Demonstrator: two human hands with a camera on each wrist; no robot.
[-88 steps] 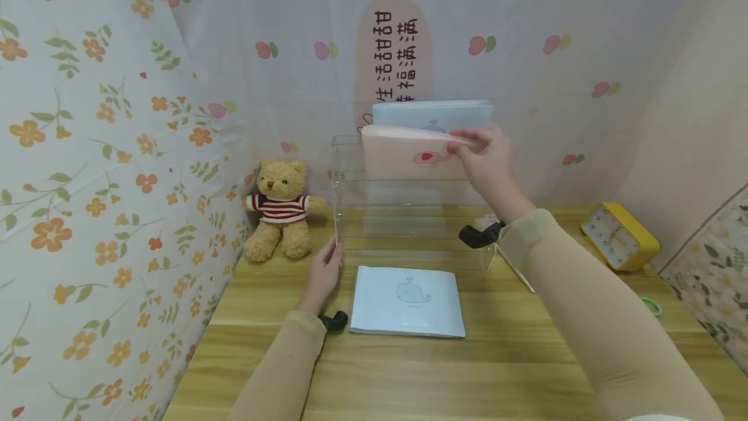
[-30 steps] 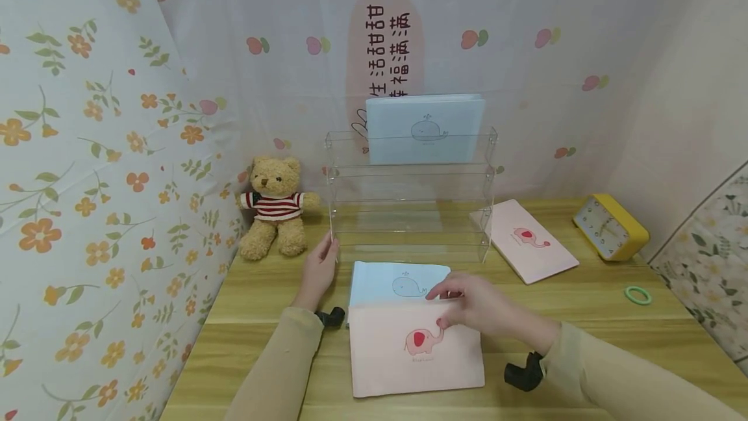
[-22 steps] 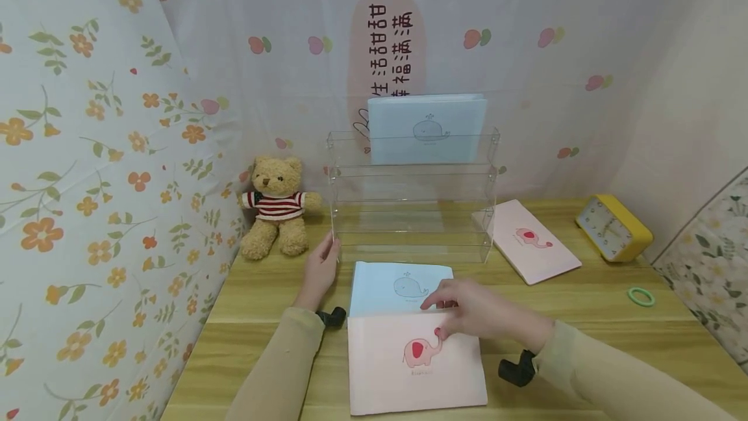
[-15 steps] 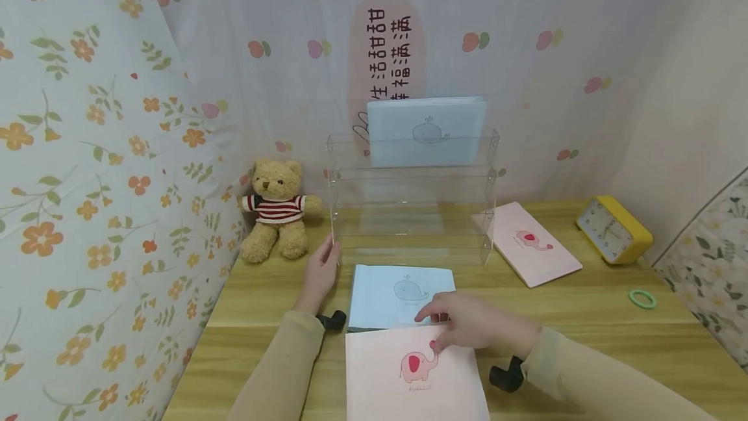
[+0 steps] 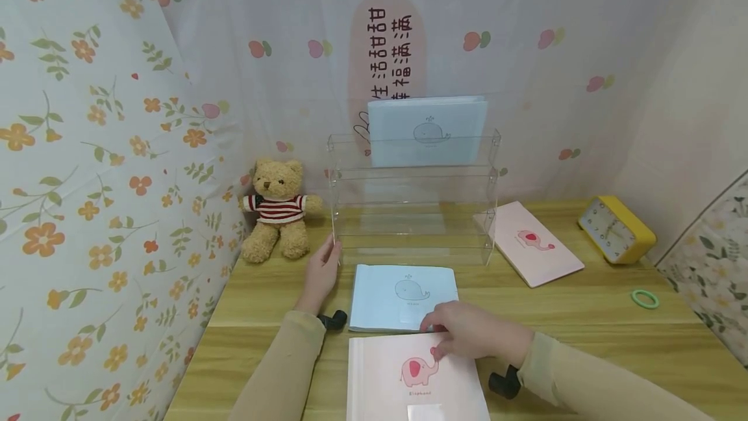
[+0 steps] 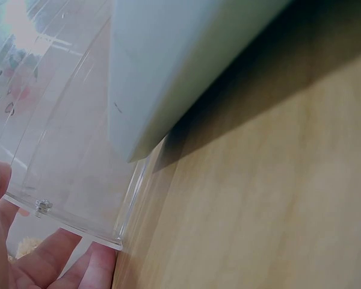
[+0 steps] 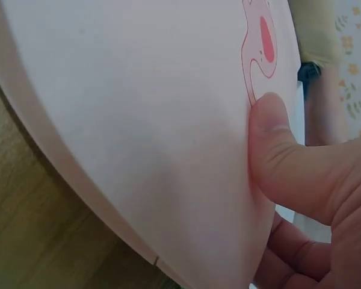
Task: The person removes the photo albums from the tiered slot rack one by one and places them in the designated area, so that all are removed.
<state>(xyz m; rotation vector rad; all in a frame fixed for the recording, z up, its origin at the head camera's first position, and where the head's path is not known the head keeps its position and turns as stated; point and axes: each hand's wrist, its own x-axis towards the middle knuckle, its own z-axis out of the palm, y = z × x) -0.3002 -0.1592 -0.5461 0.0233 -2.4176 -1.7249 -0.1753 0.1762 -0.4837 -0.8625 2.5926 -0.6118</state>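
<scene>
My right hand (image 5: 476,331) pinches the far edge of a pink notebook (image 5: 380,369) with an elephant on its cover. In the right wrist view the thumb (image 7: 274,144) presses on the cover and the fingers curl behind it. A pale blue whale notebook (image 5: 380,297) lies flat just beyond the pink one. My left hand (image 5: 321,275) grips the left side panel of a clear acrylic rack (image 5: 409,249), thumb inside and fingers outside in the left wrist view. Another blue whale notebook (image 5: 403,125) stands in the rack's top tier.
A second pink elephant notebook (image 5: 528,252) lies right of the rack, near a yellow alarm clock (image 5: 619,229) and a green ring (image 5: 645,299). At the left sits a teddy bear (image 5: 280,210) in a striped shirt. Printed cloth (image 5: 526,102) hangs behind the wooden table (image 5: 561,330).
My right hand has taken the pink notebook from the rack's upper part down to the table and drawn it nearer, past the blue notebook. The left hand has stayed at the rack's side.
</scene>
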